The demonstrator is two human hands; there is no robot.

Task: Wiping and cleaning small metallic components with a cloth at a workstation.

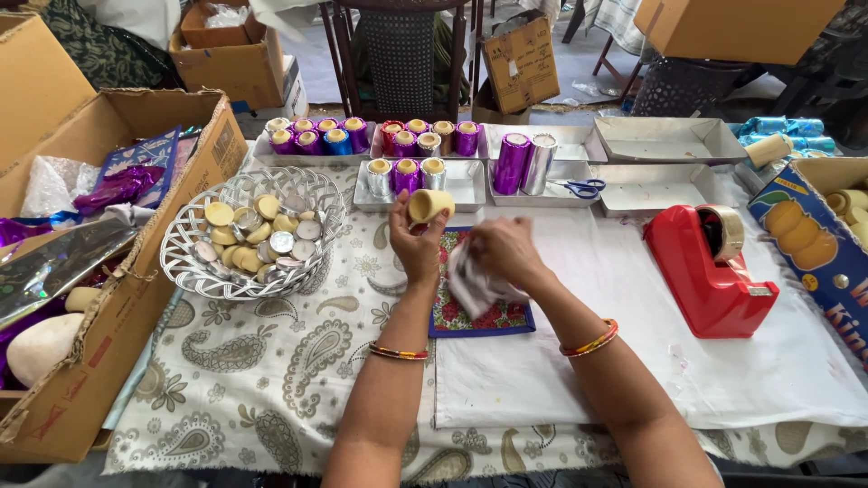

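Paisley-clothed surface (271,389), crowded with silver trays (466,185). Left hand (416,239) grasping cream cylinder (428,204) above floral mat (493,318); right hand (502,253) clenched on silvery foil sheet (472,289), beside wire basket (244,235).

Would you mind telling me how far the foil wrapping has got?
Done: foil-wrapped rolls fill the back trays. In hand: the left hand holds a bare cream roll; the right hand holds a silvery sheet. Left: bare pieces in the wire basket, and empty trays.

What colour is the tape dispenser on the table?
Red, seen in the head view: the tape dispenser right of the hands.
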